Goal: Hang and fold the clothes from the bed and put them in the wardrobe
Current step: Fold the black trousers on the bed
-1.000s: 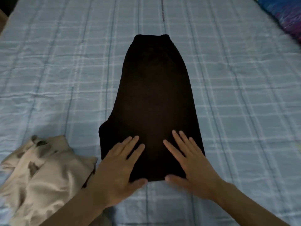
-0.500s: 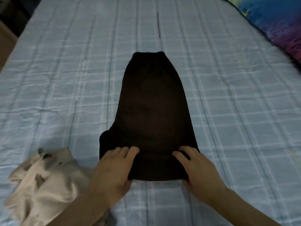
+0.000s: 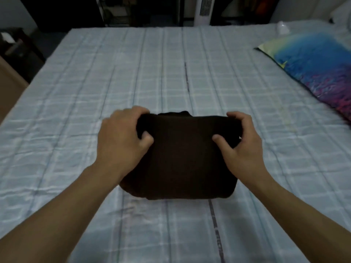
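black garment (image 3: 187,158) folded on bed (image 3: 114,76) | left hand (image 3: 121,141), right hand (image 3: 241,147) grip far corners

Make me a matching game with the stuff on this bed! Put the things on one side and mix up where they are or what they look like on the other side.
Things:
1. dark garment
2. colourful pillow
3. left hand
4. white fan

Descriptions:
A. standing beyond the far end of the bed
B. folded over, in the middle of the bed
C. lying at the bed's right edge, blue and pink
D. gripping the garment's left top corner

Pairs: 1-B, 2-C, 3-D, 4-A
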`<state>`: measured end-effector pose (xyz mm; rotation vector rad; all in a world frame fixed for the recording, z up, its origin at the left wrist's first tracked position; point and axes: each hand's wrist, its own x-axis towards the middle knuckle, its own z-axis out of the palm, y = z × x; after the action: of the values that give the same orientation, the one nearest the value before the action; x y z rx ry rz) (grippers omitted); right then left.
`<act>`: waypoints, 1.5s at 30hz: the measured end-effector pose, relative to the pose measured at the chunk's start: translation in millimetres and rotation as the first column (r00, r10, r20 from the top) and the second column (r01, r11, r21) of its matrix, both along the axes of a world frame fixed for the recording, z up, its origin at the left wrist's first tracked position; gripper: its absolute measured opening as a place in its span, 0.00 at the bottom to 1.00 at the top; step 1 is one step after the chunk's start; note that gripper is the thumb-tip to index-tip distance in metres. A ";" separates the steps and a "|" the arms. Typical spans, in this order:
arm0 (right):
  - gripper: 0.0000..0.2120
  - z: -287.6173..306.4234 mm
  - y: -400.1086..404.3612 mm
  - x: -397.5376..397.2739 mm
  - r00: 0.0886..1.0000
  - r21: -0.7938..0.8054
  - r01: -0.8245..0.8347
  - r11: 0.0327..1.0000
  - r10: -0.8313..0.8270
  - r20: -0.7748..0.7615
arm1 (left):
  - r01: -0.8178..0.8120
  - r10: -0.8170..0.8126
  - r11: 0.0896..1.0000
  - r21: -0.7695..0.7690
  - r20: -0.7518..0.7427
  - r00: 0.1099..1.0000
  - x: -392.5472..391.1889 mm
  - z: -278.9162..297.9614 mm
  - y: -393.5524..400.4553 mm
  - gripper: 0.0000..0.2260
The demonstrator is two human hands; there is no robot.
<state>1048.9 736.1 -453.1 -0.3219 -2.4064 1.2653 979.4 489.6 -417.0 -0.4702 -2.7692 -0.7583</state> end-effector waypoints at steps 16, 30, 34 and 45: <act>0.15 -145.0 23.4 -184.6 0.946 0.215 0.009 0.977 -0.078 0.315 | 0.097 -0.014 0.944 -0.314 0.256 0.967 -89.3 -173.7 85.3 0.30; 0.32 -104.2 -23.7 -94.7 0.834 0.502 -0.476 0.722 0.189 0.518 | 0.257 -0.183 0.923 -0.288 0.258 0.949 -88.9 -169.5 51.4 0.30; 0.31 -113.3 -24.4 -91.8 0.862 0.522 -0.455 0.722 0.208 0.463 | 0.235 -0.181 0.919 -0.317 0.192 0.965 -85.2 -169.9 44.9 0.30; 0.28 -142.0 -16.2 -103.7 0.897 0.504 -0.395 0.768 0.204 0.392 | 0.199 -0.142 0.915 -0.351 0.181 0.973 -88.3 -178.4 56.5 0.30</act>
<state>945.2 719.8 -595.1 0.0641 -3.0721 0.5476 891.2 546.1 -595.4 -0.7626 -3.0557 -0.3121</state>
